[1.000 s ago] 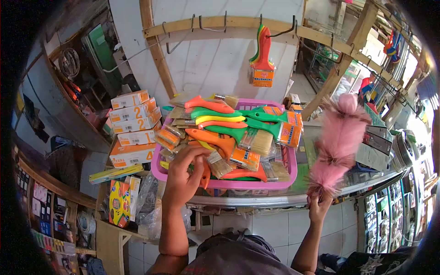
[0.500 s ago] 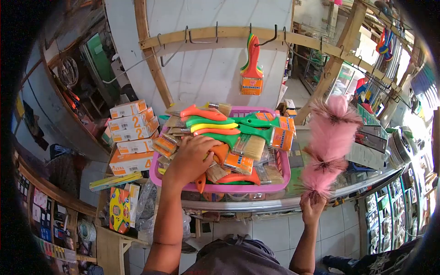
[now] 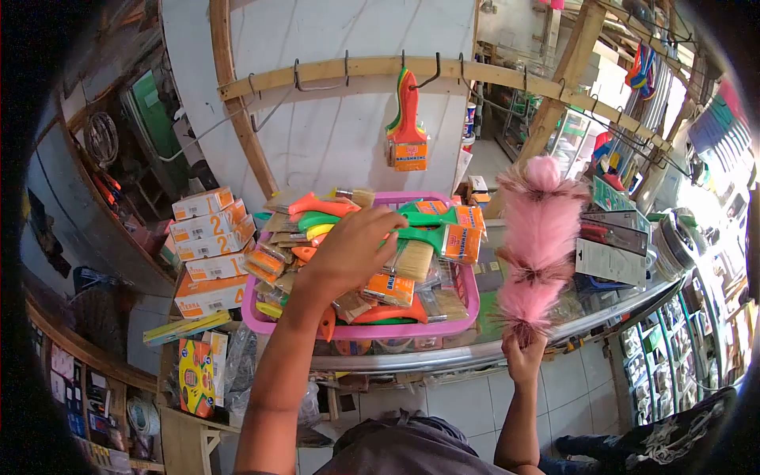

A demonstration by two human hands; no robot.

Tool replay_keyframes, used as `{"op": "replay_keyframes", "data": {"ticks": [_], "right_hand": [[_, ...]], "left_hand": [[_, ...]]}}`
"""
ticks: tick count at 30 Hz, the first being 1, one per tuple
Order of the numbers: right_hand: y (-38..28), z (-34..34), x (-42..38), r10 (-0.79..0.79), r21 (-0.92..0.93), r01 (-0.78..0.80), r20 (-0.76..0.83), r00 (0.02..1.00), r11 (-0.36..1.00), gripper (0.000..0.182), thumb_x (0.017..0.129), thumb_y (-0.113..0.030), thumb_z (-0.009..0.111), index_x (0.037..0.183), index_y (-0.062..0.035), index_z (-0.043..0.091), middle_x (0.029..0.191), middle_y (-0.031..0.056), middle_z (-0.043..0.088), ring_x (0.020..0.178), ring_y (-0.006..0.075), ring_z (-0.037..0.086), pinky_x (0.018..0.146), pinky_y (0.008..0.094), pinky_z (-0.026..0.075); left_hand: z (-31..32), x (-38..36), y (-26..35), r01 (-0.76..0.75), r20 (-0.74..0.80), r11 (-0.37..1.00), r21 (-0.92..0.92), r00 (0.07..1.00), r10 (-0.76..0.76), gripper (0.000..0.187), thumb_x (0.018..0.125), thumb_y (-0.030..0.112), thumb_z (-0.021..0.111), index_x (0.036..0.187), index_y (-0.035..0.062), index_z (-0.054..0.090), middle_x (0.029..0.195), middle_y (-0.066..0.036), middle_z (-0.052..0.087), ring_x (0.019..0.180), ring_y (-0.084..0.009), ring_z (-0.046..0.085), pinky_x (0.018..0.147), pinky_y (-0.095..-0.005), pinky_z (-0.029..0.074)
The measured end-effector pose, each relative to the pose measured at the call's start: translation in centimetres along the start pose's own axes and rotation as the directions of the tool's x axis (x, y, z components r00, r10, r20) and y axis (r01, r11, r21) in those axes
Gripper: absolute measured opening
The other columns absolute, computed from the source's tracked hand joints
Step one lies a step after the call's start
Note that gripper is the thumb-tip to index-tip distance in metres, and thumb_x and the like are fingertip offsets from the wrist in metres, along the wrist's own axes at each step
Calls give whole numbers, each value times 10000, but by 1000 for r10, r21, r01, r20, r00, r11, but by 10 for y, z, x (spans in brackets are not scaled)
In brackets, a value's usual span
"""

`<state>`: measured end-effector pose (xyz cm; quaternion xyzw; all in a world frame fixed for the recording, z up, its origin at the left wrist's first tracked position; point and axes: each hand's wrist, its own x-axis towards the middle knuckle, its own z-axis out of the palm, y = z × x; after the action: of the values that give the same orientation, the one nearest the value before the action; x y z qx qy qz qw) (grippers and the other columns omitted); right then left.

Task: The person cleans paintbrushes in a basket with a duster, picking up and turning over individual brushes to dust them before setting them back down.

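Paintbrushes (image 3: 415,261) piled above the rim of a pink basket (image 3: 470,293), with a hand over the heap

Stacked boxes (image 3: 210,267) stand just beside the basket's left side; a brush dragged out that way could nudge them, though they look fairly steady.

An orange handle (image 3: 326,324) pokes over the near rim and points toward the person. If a brush beneath it were tugged, this one would probably tip out first.

The left hand (image 3: 348,253) lies across the middle of the pile, back upward and fingers bent. Whether it holds anything cannot be told, as the palm side is hidden. Brushes are layered crosswise, so lifting one could drag its neighbours and start a slide over the rim.

Above, the hanging brushes (image 3: 408,115) point bristle end down, long axis upright. In the basket, a green brush (image 3: 427,236) lies nearly sideways, its labelled end to the right and near the rim, making it a likely one to slip off that side.

Farther right, the right hand (image 3: 524,352) is closed around the lower end of a pink duster (image 3: 541,237). The duster's long axis is nearly upright, rounded tip upward; a swing left might catch the green brush.
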<state>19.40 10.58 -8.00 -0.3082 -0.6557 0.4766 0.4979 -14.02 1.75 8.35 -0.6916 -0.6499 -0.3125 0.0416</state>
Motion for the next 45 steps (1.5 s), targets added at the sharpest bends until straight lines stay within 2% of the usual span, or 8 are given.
{"op": "replay_keyframes", "data": {"ticks": [5, 14, 23, 26, 32, 36, 41, 45], "right_hand": [[13, -7, -1, 0, -38, -1, -4, 1000, 999, 49, 861, -30, 629, 852, -2, 589, 704, -13, 532, 638, 83, 470, 577, 252, 387], [2, -8, -4, -50, -11, 49, -68, 996, 999, 168, 890, -21, 557, 724, -5, 540, 589, -6, 502, 495, 68, 430, 455, 235, 316], [-1, -10, -4, 52, 44, -50, -34, 998, 998, 65, 874, -22, 635, 838, 6, 588, 715, -24, 541, 660, 63, 472, 587, 235, 388], [-3, -7, 5, -39, -24, 37, -114, 993, 999, 98, 852, -12, 650, 781, 4, 584, 710, -17, 537, 664, 66, 463, 587, 235, 376], [-61, 13, 34, -229, -81, 223, -84, 970, 972, 105, 853, -43, 697, 837, 6, 605, 758, 13, 589, 680, 75, 515, 583, 246, 408], [-122, 22, 46, -94, 72, 82, 190, 977, 994, 255, 814, -87, 769, 1013, 27, 658, 827, 39, 697, 712, 90, 622, 638, 279, 524], [-124, 57, 48, -132, 74, 118, 224, 966, 990, 212, 816, -107, 811, 886, 31, 666, 732, 17, 639, 650, 80, 564, 584, 247, 468], [-110, 78, 31, -27, 280, -20, 163, 986, 960, 234, 868, -104, 769, 1008, 55, 667, 920, 60, 694, 753, 102, 621, 666, 264, 511]], "left_hand": [[27, 49, -2, -237, 139, 969, 72, 964, 226, 305, 891, 167, 654, 1168, 43, 629, 1147, -123, 606, 1128, -312, 571, 990, -410, 452], [63, 73, -10, -301, 359, 940, 162, 905, 228, 551, 787, 246, 789, 1265, 69, 579, 1340, -122, 487, 1277, -338, 440, 1082, -474, 359], [40, 70, 17, -103, 449, 994, -42, 887, 111, 335, 835, 134, 739, 1033, 77, 475, 1017, -114, 628, 1081, -349, 592, 963, -488, 385], [27, 61, 21, -32, 362, 985, -172, 927, 93, 320, 863, 81, 696, 1125, 80, 512, 950, -125, 642, 973, -343, 642, 912, -470, 430], [-24, 37, 53, -351, 56, 934, -63, 933, 354, 486, 831, 34, 671, 1294, 127, 556, 1002, -100, 660, 932, -312, 652, 928, -434, 454], [-40, 22, 81, -374, 201, 921, 109, 916, 348, 456, 799, 78, 692, 1244, 117, 601, 996, -88, 651, 943, -251, 637, 974, -422, 435], [-34, -13, 102, -407, 186, 868, 285, 912, 366, 471, 803, 110, 705, 1260, 86, 594, 1057, -46, 625, 1028, -220, 600, 996, -458, 421], [-19, -31, 93, -203, -278, 929, 308, 915, 292, 463, 846, 144, 718, 1266, 44, 552, 1221, -110, 555, 1148, -260, 543, 1045, -457, 387]]}}
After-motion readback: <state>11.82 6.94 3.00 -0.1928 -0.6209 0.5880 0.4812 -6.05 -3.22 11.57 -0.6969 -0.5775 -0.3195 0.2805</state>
